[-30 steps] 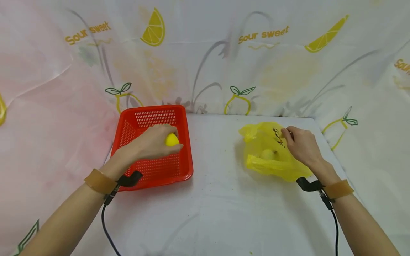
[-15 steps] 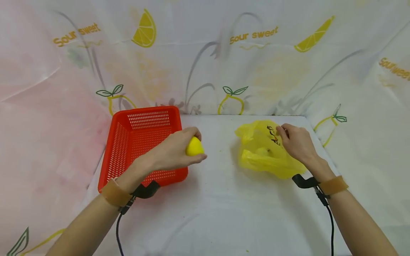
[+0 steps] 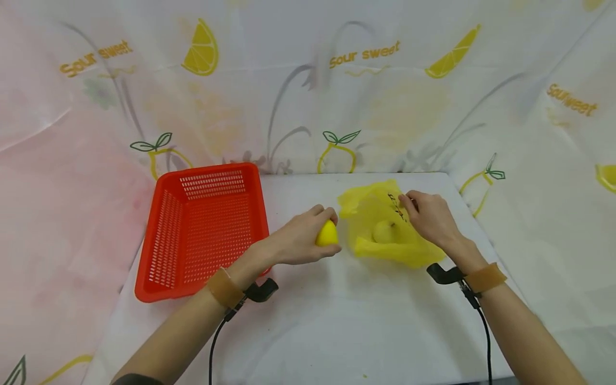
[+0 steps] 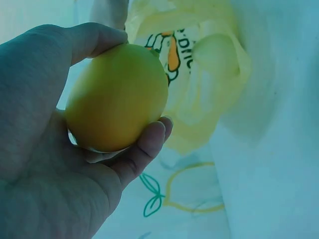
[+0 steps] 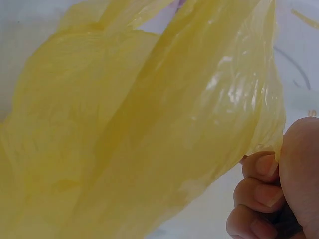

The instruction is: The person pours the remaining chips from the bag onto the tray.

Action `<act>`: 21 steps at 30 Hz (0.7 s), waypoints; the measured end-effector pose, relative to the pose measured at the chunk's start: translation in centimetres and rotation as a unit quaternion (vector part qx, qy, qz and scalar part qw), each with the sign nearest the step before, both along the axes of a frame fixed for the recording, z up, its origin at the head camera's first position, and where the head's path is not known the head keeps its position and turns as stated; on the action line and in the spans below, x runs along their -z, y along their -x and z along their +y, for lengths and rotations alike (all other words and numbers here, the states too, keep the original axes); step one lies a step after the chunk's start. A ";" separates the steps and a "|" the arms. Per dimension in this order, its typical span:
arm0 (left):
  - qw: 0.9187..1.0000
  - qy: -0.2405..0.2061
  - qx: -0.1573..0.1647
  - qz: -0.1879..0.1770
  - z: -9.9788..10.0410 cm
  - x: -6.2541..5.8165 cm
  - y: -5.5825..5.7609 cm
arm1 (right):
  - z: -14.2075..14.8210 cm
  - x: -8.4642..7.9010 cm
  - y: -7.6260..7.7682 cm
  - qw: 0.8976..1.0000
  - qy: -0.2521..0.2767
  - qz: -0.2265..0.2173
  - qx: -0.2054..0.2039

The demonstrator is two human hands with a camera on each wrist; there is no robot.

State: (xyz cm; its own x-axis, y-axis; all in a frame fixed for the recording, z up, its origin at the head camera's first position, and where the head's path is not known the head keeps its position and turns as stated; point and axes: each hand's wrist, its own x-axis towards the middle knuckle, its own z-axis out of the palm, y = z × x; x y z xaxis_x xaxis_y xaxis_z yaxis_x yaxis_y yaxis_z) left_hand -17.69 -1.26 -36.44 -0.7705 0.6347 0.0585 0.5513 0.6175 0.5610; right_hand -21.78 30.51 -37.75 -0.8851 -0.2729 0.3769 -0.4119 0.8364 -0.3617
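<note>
Left hand (image 3: 303, 238): fingers and thumb wrapped round a yellow fruit (image 3: 328, 233), firm hold, raised over the middle of the white table (image 3: 337, 331). Right hand (image 3: 430, 216): grasping too, thumb against curled fingers, with an edge of the yellow bag (image 3: 409, 255) caught between them.

Main relation: bag lies to the right of the held fruit, just beyond the left fingertips and at much the same depth across the table. Gap between fruit and bag is slight; whether the left fingertips brush the film, cannot tell. Left hand is the one on the fruit; right hand is the one on the bag, at its far right side, toward the table's right edge.

Fruit is egg-shaped, only a little longer than wide. Left wrist view gives the long axis as slanting, with the stem nub (image 4: 155, 52) at the upper right, on the side where the bag shows. Thumb and fingers grip it from opposite sides.

Bag spreads over the right half of the table, nearer the far edge than the near one. A pale round fruit (image 3: 384, 231) sits within it, toward its left side. Loose folds all round; the bag seems to gape leftward, toward the held fruit, though the exact line of its mouth is hard to make out.

Red basket (image 3: 216, 230) at the table's left edge, behind the left wrist; left forearm crosses its near right corner.
</note>
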 end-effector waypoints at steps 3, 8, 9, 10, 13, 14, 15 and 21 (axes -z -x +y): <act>1.000 -0.003 0.013 -0.001 0.9 0.4 0.2 | -0.4 0.1 0.1 1.000 0.002 0.005 -0.010; 1.000 -0.009 0.020 0.001 2.6 0.4 0.7 | -0.8 0.2 0.3 1.000 -0.004 0.010 -0.018; 1.000 -0.011 0.021 0.002 3.0 0.4 0.9 | -0.9 0.2 0.3 1.000 -0.005 0.011 -0.018; 1.000 -0.014 0.021 0.004 3.5 0.4 1.2 | -1.0 0.2 0.3 1.000 -0.005 0.012 -0.017; 1.000 -0.018 0.022 0.010 5.1 0.3 1.9 | -1.1 0.3 0.3 1.000 -0.003 0.013 -0.017; 1.000 -0.016 0.021 0.015 5.6 0.4 2.2 | -1.2 0.3 0.3 1.000 -0.004 0.014 -0.017; 1.000 -0.013 0.020 0.020 6.1 0.4 2.5 | -1.2 0.3 0.3 1.000 -0.004 0.013 -0.017; 0.999 0.024 0.006 0.045 8.4 1.7 4.1 | -1.2 0.3 0.1 1.000 -0.002 0.000 -0.016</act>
State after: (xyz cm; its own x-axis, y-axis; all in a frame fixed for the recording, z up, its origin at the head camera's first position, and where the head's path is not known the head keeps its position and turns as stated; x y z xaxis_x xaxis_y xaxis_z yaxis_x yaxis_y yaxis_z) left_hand -21.80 7.18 -38.16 -0.7564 0.6469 0.0965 0.6049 0.6358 0.4794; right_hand -21.91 29.34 -38.08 -0.8762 -0.3031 0.3748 -0.4384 0.8244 -0.3581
